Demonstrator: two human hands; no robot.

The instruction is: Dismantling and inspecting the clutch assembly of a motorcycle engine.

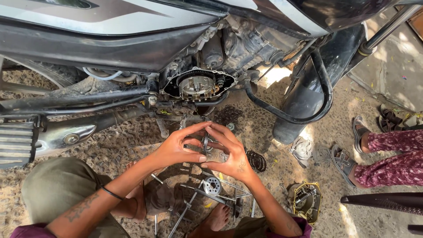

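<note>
Both my hands meet in front of me, below a motorcycle's open engine. My left hand [178, 147] and my right hand [229, 152] together hold a stack of thin round clutch plates [205, 143] edge-on between the fingertips. Straight above them sits the exposed clutch basket [197, 86] in the open engine case [169, 90]. A round metal pressure plate [212, 185] lies on the ground just under my hands, among tools.
Long spanners and rods [194, 198] lie between my bare feet. A ring of dark plates [256, 160] rests right of my hands. The removed engine cover [305, 200] lies lower right. Another person's sandalled feet [348, 150] are at the right, near the front tyre [308, 88].
</note>
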